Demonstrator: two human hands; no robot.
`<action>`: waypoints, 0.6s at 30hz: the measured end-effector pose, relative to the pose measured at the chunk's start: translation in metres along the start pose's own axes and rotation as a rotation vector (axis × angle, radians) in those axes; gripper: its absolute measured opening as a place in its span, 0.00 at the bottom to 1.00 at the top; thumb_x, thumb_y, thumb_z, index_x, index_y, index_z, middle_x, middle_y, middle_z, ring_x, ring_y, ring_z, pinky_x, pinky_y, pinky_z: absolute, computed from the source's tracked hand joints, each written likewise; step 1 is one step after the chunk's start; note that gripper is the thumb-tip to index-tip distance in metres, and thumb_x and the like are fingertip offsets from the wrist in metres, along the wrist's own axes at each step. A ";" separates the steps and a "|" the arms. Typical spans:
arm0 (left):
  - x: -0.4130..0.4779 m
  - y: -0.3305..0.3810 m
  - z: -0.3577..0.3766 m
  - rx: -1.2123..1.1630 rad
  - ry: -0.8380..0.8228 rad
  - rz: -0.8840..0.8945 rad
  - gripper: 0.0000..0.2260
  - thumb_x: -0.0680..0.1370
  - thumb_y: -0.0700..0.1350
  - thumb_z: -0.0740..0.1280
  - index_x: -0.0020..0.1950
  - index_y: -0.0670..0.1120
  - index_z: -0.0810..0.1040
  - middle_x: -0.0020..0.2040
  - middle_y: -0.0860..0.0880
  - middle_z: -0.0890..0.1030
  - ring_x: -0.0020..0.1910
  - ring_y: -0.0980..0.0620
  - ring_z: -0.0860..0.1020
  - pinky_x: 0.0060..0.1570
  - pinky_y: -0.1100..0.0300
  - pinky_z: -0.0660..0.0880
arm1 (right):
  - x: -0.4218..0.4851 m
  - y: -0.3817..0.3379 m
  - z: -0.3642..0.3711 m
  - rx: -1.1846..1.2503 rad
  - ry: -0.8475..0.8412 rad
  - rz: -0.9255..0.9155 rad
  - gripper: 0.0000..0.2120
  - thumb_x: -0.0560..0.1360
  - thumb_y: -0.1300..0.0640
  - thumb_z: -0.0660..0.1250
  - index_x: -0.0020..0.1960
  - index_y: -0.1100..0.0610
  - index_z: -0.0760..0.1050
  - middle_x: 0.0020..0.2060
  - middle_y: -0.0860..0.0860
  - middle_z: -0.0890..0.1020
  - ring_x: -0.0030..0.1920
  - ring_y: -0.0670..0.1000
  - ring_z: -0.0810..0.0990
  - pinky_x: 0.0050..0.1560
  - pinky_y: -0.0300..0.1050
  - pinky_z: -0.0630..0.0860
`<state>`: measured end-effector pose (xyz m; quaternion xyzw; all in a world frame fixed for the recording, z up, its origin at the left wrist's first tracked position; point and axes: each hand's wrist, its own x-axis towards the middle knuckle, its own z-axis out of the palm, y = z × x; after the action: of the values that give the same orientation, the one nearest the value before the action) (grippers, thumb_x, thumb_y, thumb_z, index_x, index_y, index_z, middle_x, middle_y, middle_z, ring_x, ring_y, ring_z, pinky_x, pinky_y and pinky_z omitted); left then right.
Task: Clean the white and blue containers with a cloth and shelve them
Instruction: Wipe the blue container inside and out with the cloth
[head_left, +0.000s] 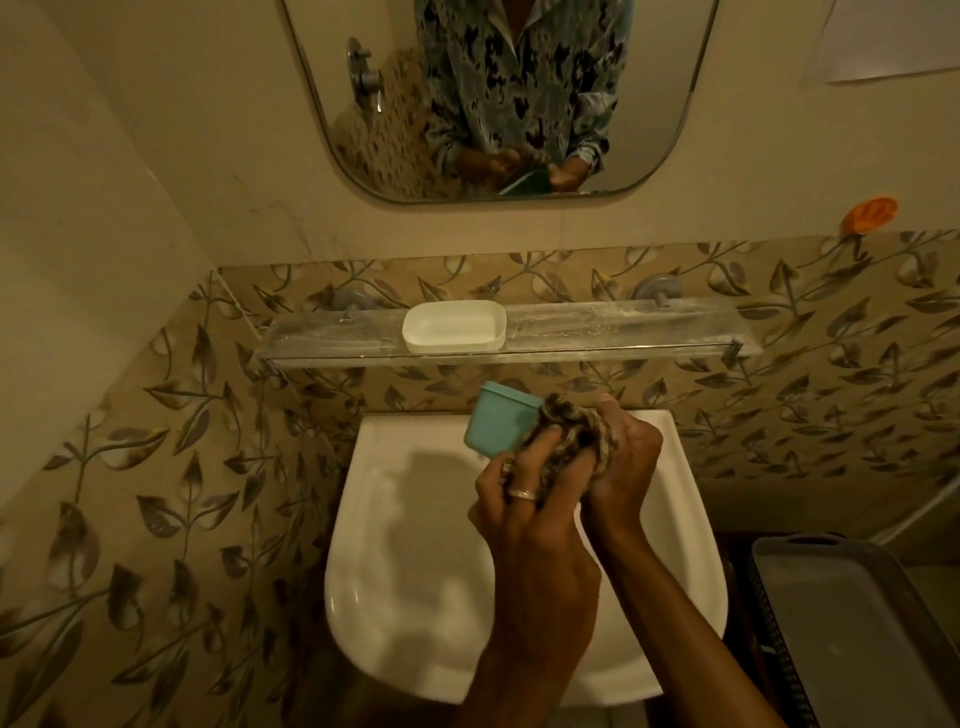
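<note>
Gripping blue container (500, 422) in left hand (524, 499), cloth (569, 423) in right hand (626, 457), above sink (415, 530). Could slip into it if scrubbed hard against so shallow a hold.

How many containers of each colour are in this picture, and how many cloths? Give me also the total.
White container: 1
Blue container: 1
Cloth: 1
Total: 3

Leaf-patterned tiles (156, 467) line the wall; mirror (649, 104) above a white basin (415, 571); dim warm light.
</note>
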<state>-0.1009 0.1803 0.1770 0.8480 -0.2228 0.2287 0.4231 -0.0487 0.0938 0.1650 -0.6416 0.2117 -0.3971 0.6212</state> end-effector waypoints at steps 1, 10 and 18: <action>0.002 -0.003 0.001 -0.012 0.005 -0.011 0.18 0.75 0.45 0.56 0.63 0.56 0.72 0.66 0.52 0.73 0.65 0.50 0.64 0.58 0.55 0.64 | 0.000 0.001 -0.002 0.002 0.004 0.017 0.23 0.77 0.54 0.59 0.26 0.62 0.69 0.21 0.51 0.72 0.24 0.51 0.71 0.26 0.47 0.68; 0.031 -0.025 -0.008 -0.173 0.092 -0.393 0.21 0.77 0.32 0.59 0.65 0.51 0.73 0.67 0.50 0.72 0.65 0.53 0.65 0.62 0.46 0.72 | -0.003 0.001 -0.006 -0.062 0.072 0.083 0.23 0.75 0.48 0.59 0.25 0.57 0.66 0.21 0.50 0.72 0.26 0.53 0.75 0.26 0.47 0.69; 0.009 -0.001 -0.003 -0.118 -0.011 -0.098 0.18 0.77 0.39 0.56 0.63 0.51 0.76 0.65 0.53 0.73 0.64 0.47 0.66 0.58 0.49 0.71 | -0.002 0.001 -0.018 -0.054 0.065 0.085 0.22 0.79 0.56 0.61 0.26 0.56 0.72 0.22 0.53 0.76 0.27 0.56 0.76 0.30 0.56 0.73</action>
<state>-0.0936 0.1816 0.1833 0.8328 -0.1966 0.1894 0.4816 -0.0638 0.0841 0.1614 -0.6353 0.2693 -0.3851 0.6129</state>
